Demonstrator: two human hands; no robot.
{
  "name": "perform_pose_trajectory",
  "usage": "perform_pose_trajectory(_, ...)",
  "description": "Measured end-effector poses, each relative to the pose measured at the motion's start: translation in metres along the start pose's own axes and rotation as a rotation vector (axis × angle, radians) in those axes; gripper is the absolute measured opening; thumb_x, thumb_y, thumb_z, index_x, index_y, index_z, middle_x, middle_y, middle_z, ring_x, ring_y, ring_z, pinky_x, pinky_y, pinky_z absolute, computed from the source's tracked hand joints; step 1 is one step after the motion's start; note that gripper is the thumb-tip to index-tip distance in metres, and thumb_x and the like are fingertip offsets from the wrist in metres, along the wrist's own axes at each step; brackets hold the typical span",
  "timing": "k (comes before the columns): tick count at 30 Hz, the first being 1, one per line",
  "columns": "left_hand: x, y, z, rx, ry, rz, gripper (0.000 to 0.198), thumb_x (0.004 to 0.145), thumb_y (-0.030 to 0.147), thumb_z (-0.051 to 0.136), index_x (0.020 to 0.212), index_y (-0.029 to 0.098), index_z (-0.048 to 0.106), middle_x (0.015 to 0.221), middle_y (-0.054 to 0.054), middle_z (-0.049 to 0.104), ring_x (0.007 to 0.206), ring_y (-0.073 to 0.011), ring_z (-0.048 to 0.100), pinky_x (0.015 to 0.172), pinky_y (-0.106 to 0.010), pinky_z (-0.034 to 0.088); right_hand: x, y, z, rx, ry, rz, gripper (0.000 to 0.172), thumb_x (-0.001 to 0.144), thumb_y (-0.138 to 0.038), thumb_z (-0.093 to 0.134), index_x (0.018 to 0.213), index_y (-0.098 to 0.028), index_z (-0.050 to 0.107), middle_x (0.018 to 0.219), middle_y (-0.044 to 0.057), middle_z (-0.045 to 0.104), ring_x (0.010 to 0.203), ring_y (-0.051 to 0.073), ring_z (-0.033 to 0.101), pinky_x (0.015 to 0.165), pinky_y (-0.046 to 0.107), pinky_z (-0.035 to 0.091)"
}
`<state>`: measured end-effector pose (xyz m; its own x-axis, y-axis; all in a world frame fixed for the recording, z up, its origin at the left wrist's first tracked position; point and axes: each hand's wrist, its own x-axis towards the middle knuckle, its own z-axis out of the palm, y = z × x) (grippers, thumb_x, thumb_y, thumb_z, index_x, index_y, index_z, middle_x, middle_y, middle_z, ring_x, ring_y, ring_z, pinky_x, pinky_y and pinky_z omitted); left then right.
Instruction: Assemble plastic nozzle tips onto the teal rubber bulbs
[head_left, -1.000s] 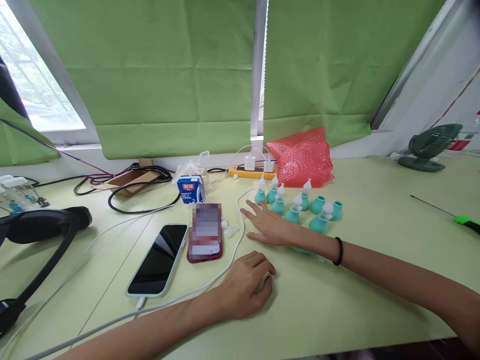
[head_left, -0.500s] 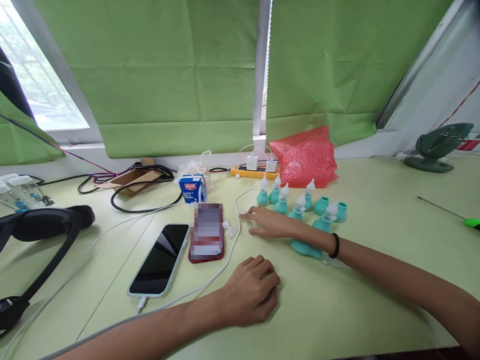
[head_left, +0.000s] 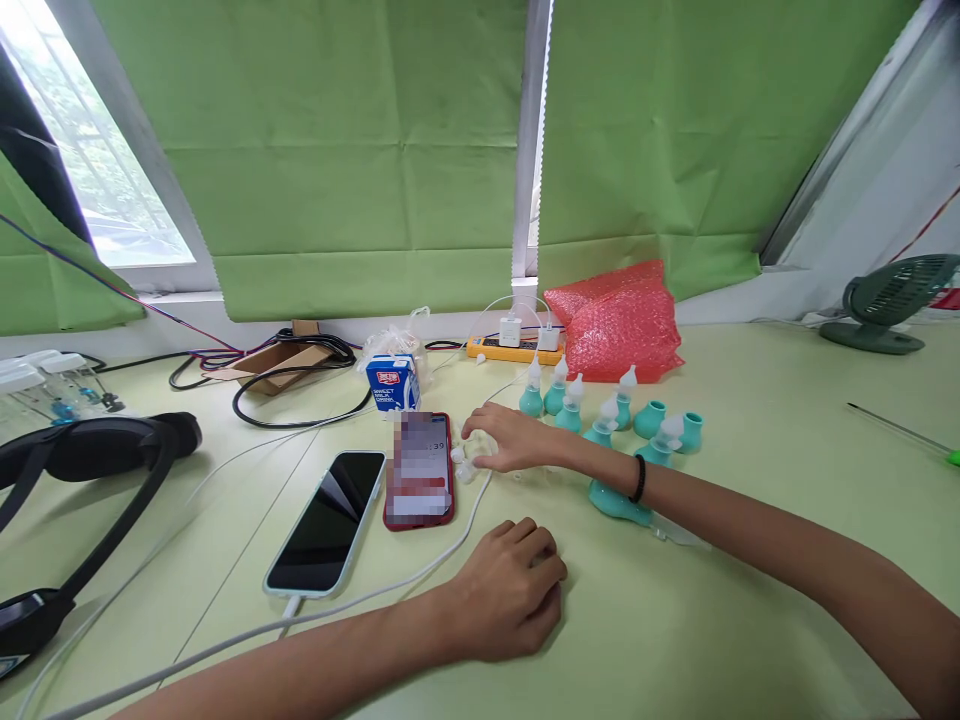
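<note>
My left hand (head_left: 510, 590) rests on the table (head_left: 720, 620), palm down, with its fingers curled in and nothing showing in them. My right hand (head_left: 510, 438) reaches across to the small clear plastic pieces (head_left: 465, 470) beside the red-cased phone (head_left: 420, 472). Its thumb and forefinger are apart over these pieces, and it holds nothing that I can see. Around and behind my right wrist stand several teal squeeze bulbs with clear pointed tips (head_left: 602, 430). One larger teal bulb (head_left: 619, 503) lies on its side under the forearm. Two teal bulbs (head_left: 649, 419) at the back right have no tips.
A white cable (head_left: 420, 572) runs between my hands and past the black-screened phone (head_left: 326, 525). Behind are a blue milk carton (head_left: 394, 383), an orange power strip (head_left: 495, 350) and a red bubble-wrap bag (head_left: 622, 325). A screwdriver (head_left: 900, 425) and fan (head_left: 885, 305) are at right.
My right hand has moved left toward the clear pieces, and its thumb and forefinger now arch over them. My left hand stays put on the table. The view has shifted slightly.
</note>
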<state>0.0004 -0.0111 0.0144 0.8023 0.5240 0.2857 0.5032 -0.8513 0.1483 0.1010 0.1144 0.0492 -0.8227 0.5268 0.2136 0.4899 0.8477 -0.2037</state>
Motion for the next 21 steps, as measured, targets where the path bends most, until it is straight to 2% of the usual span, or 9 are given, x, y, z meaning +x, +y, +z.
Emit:
perform_pose_trajectory(3,0.000,0.000,0.000,0.020,-0.015,0.009,0.010,0.071,0.018,0.042,0.078,0.016,0.049,0.081,-0.006,0.051,0.071,-0.0153,0.045,0.063,-0.026,0.037,0.007,-0.002,0.000,-0.001,-0.102,-0.082,0.040,0.063,-0.031,0.058,0.099,-0.016,0.052,0.095,0.007,0.057,0.087,0.020,0.050,0.074,0.029,0.038)
perform_pose_trajectory(5,-0.001,0.000,0.000,0.025,-0.017,0.013,0.011,0.071,0.018,0.042,0.079,0.016,0.049,0.081,-0.006,0.051,0.071,-0.0153,0.045,0.063,-0.027,0.037,0.008,-0.003,0.000,-0.038,-0.135,-0.092,0.041,0.064,-0.030,0.056,0.102,-0.015,0.050,0.091,0.007,0.058,0.084,0.021,0.051,0.070,0.029,0.038)
perform_pose_trajectory(8,-0.001,0.000,-0.001,0.026,-0.017,0.012,0.011,0.071,0.018,0.042,0.078,0.016,0.050,0.082,-0.006,0.052,0.071,-0.0154,0.045,0.063,-0.027,0.037,0.006,-0.002,-0.006,-0.082,-0.195,-0.085,0.036,0.064,-0.024,0.055,0.098,-0.016,0.052,0.079,0.004,0.060,0.075,0.018,0.053,0.064,0.027,0.038)
perform_pose_trajectory(11,-0.001,0.001,-0.002,0.034,-0.027,0.007,0.011,0.072,0.019,0.042,0.078,0.015,0.050,0.082,-0.006,0.051,0.071,-0.0154,0.044,0.063,-0.027,0.037,0.004,0.002,-0.013,-0.087,-0.256,-0.086,0.025,0.061,-0.022,0.057,0.085,-0.017,0.056,0.073,0.002,0.060,0.070,0.016,0.053,0.062,0.025,0.038)
perform_pose_trajectory(13,-0.001,0.001,-0.004,0.038,-0.035,0.007,0.011,0.073,0.020,0.042,0.078,0.015,0.050,0.082,-0.006,0.051,0.072,-0.0155,0.044,0.063,-0.026,0.037,0.004,0.003,-0.015,-0.094,-0.230,-0.070,0.023,0.063,-0.024,0.055,0.085,-0.016,0.056,0.079,0.003,0.060,0.075,0.017,0.053,0.066,0.026,0.039)
perform_pose_trajectory(16,-0.001,0.001,-0.005,0.041,-0.046,0.011,0.010,0.073,0.020,0.042,0.078,0.015,0.049,0.083,-0.006,0.051,0.073,-0.0155,0.044,0.063,-0.026,0.036,0.009,0.003,-0.010,-0.108,-0.160,-0.027,0.039,0.069,-0.032,0.051,0.103,-0.012,0.049,0.098,0.010,0.055,0.089,0.020,0.050,0.075,0.028,0.038)
perform_pose_trajectory(18,-0.001,0.001,-0.005,0.043,-0.052,0.014,0.010,0.073,0.020,0.042,0.078,0.015,0.049,0.083,-0.006,0.051,0.073,-0.0155,0.044,0.063,-0.026,0.036,0.015,0.002,-0.003,-0.119,-0.147,-0.007,0.046,0.070,-0.036,0.051,0.109,-0.011,0.046,0.102,0.012,0.054,0.094,0.020,0.049,0.076,0.028,0.038)
perform_pose_trajectory(21,-0.001,0.001,-0.004,0.050,-0.053,0.011,0.010,0.073,0.020,0.042,0.079,0.016,0.049,0.082,-0.006,0.050,0.073,-0.0153,0.044,0.063,-0.026,0.036,0.026,0.004,0.008,-0.151,-0.150,0.032,0.037,0.073,-0.031,0.048,0.104,-0.012,0.051,0.097,0.012,0.057,0.091,0.021,0.052,0.072,0.027,0.039)
